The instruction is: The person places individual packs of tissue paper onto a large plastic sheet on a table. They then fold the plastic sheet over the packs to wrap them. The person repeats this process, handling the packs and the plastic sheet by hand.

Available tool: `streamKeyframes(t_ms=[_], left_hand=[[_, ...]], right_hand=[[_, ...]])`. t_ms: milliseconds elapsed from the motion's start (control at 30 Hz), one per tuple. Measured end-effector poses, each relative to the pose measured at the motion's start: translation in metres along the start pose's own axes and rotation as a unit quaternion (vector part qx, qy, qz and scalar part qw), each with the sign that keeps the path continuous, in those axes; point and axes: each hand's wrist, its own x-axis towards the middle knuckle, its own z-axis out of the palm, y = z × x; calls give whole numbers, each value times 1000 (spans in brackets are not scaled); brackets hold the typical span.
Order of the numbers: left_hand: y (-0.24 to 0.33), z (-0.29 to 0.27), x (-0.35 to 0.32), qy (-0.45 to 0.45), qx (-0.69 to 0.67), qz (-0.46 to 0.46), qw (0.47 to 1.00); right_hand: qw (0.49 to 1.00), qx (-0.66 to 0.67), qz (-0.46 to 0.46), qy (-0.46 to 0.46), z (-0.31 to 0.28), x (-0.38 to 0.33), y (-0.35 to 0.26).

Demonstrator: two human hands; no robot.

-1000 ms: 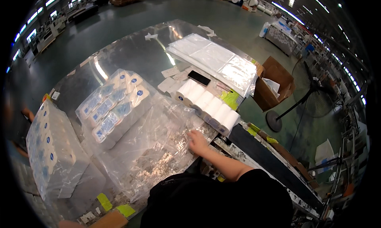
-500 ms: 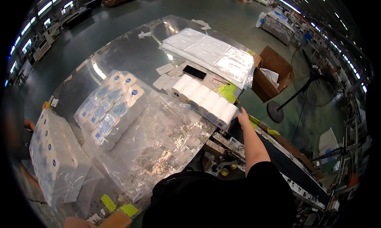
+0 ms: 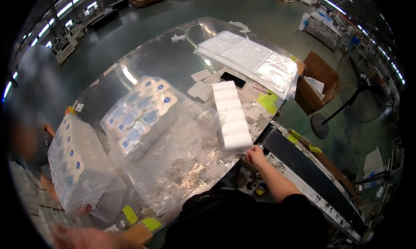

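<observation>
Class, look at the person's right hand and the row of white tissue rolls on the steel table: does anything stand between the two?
Nothing visible does. The right hand is already at the near end of the row of white tissue rolls, fingers touching its corner at the edge of the steel table. The large clear plastic bag lies to the left, beside the row.

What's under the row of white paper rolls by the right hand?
The row of white paper rolls lies on the shiny metal table, its near end on crumpled clear plastic film. Beneath the rolls is hidden.

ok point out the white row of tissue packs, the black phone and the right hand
white row of tissue packs [image 3: 231, 116]: head view, on the middle pack's top face
black phone [image 3: 232, 79]: head view, on the middle of its dark screen
right hand [image 3: 255, 153]: head view, on the back of the hand at the row's near end
</observation>
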Motion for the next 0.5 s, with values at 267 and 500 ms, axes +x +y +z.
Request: streamKeyframes(t_ms=[267,500], left_hand=[[8,102,-188,-438,42,-368,819],[26,119,-302,-637,120,-367,667]], right_hand=[[925,-46,192,-324,1,-89,29],[954,180,170,-170,22,-81,5]])
